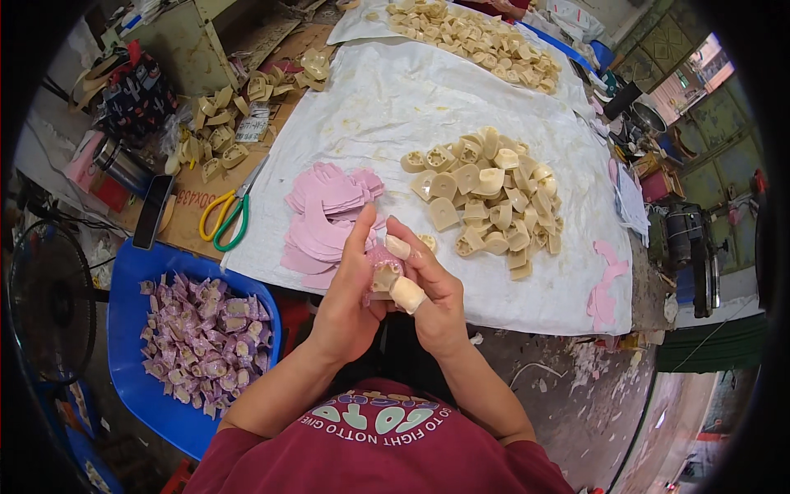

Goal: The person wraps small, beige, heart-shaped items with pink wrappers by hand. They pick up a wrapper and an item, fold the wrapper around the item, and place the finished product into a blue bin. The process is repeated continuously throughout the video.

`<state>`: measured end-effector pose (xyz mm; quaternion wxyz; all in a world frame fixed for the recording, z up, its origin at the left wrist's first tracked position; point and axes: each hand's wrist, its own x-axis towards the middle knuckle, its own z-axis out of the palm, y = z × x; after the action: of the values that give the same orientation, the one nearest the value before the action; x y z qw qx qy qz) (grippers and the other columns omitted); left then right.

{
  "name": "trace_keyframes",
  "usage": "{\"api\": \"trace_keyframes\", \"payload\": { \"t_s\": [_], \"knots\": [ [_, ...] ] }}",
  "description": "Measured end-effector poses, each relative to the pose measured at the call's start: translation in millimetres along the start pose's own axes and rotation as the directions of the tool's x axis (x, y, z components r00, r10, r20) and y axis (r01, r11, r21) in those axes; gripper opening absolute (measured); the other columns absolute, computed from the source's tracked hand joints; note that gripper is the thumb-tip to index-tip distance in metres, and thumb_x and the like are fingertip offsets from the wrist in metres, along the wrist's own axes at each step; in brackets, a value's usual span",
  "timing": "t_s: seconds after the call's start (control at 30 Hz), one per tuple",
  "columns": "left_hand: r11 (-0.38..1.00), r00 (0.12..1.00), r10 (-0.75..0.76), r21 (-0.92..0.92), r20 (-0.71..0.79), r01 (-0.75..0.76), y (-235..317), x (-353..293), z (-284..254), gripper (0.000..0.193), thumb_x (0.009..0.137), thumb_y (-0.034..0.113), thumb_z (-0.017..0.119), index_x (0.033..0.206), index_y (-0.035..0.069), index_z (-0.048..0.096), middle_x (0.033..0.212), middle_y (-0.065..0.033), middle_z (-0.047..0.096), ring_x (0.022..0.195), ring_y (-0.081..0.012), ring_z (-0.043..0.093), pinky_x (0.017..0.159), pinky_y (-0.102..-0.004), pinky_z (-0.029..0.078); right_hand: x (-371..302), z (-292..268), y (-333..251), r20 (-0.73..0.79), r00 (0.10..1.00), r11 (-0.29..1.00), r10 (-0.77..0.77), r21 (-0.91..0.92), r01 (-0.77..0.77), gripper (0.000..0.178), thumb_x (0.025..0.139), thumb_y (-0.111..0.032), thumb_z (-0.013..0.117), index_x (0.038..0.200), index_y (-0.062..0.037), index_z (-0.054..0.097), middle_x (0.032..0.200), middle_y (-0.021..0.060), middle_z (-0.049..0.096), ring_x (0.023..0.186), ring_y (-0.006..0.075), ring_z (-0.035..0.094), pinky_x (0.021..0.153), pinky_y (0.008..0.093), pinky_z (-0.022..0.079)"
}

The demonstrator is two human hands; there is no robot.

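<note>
Spreading away beyond the grip, a white cloth [354, 123] covers the table. Down to the left of the grip, beside the near forearm, sits a blue tub [123, 329], and farther out past it a fan [45, 300]. Well beyond the grip, at the far end of the cloth, lies a broad heap of beige parts [473, 45]. A second heap [502, 198] stands nearer, ahead and to the right, taking up the cloth just past the fingers. Far off to the upper left are a dark bag [132, 95] and a scattering of parts [218, 152] on cardboard. Lower left of the grip, wrapped pieces [206, 342] fill the tub's middle. Just beyond the left hand [346, 300], a stack of pink cutouts [321, 214] crowds in, its near end partly behind the fingers. Left of the stack lie scissors [240, 198]; past them stand a flask [123, 165] and a phone [153, 212]. Well right of the grip is a pink offcut [605, 284].

Both hands are clasped round one pink-lined part [385, 276], above the cloth's near edge; the right hand [440, 305] pinches it with thumb and forefinger, each wearing a pale cover [407, 294], which hide some of it.
</note>
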<state>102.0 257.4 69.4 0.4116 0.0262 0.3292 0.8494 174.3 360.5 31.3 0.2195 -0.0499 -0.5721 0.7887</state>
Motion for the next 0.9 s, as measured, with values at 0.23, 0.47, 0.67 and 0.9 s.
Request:
{"api": "trace_keyframes", "payload": {
  "t_s": [0.23, 0.47, 0.67, 0.9],
  "knots": [
    [0.942, 0.983, 0.171, 0.28, 0.072, -0.185, -4.0, 11.5, -17.5, 0.056, 0.102, 0.033, 0.039, 0.149, 0.005, 0.024, 0.107, -0.0056, 0.058, 0.087, -0.0111, 0.059, 0.074, -0.0279, 0.05, 6.3, 19.1, -3.2, -0.121, 0.99, 0.976, 0.067, -0.2, -0.091, 0.032, 0.091, -0.004, 0.053, 0.121, 0.001, 0.06, 0.142, 0.0136, 0.047, 0.12, 0.0207, 0.051, 0.1, 0.0338, 0.041],
    [0.988, 0.998, -0.045, 0.144, -0.049, 0.052, -2.7, 23.7, -30.4, 0.056, 0.102, 0.037, 0.04, 0.148, 0.007, 0.028, 0.1, -0.0055, 0.058, 0.078, -0.0124, 0.058, 0.068, -0.0266, 0.05, 6.6, 9.4, -5.6, 0.033, 0.999, 0.908, 0.033, -0.419, -0.016, 0.043, 0.084, -0.01, 0.064, 0.125, 0.0002, 0.057, 0.142, 0.017, 0.046, 0.135, 0.0305, 0.038, 0.106, 0.0376, 0.034],
    [0.963, 0.981, -0.14, 0.25, 0.132, 0.103, 0.2, 12.7, -33.8, 0.059, 0.099, 0.033, 0.046, 0.149, 0.014, 0.023, 0.102, -0.0049, 0.058, 0.081, -0.013, 0.058, 0.068, -0.0246, 0.05, 8.5, -7.3, -2.0, 0.198, 0.963, 0.694, -0.185, -0.667, 0.271, 0.049, 0.081, -0.017, 0.069, 0.125, -0.0008, 0.057, 0.143, 0.0175, 0.045, 0.138, 0.0371, 0.032, 0.11, 0.0437, 0.029],
    [0.991, 0.959, -0.136, 0.052, 0.249, 0.127, 3.2, 2.0, -22.3, 0.069, 0.095, 0.03, 0.051, 0.152, 0.02, 0.014, 0.114, -0.0045, 0.054, 0.099, -0.015, 0.056, 0.08, -0.0303, 0.05, 8.4, -8.8, -14.6, 0.194, 0.939, 0.684, -0.283, -0.646, 0.339, 0.046, 0.08, -0.018, 0.069, 0.123, -0.0039, 0.06, 0.14, 0.0152, 0.049, 0.136, 0.0388, 0.035, 0.109, 0.0459, 0.03]
  ]
}}
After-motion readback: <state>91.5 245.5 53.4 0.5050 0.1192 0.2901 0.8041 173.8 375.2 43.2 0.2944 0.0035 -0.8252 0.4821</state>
